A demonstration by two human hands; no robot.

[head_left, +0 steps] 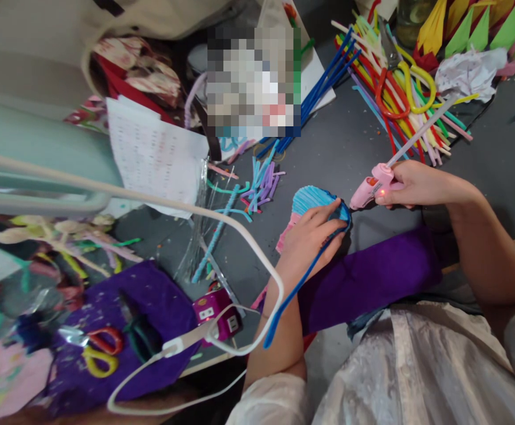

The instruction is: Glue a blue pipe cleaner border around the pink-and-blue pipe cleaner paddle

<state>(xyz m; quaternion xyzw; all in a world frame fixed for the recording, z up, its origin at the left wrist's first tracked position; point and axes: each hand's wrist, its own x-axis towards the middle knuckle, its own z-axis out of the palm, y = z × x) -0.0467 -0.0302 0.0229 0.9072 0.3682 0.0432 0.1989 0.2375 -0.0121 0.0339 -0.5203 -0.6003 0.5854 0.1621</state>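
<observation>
My left hand (313, 236) is closed on a craft piece (313, 199) of light blue and pink fuzzy rows with a dark blue edge. A dark blue pipe cleaner (289, 301) trails from it down past my left forearm. In my right hand (421, 186) is a pink glue gun (370, 189) with a long clear glue stick in its back and a small light on. Its nozzle points left, close to the right edge of the blue piece. Purple cloth (372, 274) lies below my hands.
Colourful pipe cleaners (406, 100) and red-yellow pliers lie at the back right. Cut pieces (261, 183) and a written sheet (155, 156) are left of centre. Nearer are a purple power socket (217, 313), a white cable (222, 217), scissors (100, 351) and dark pliers (137, 330).
</observation>
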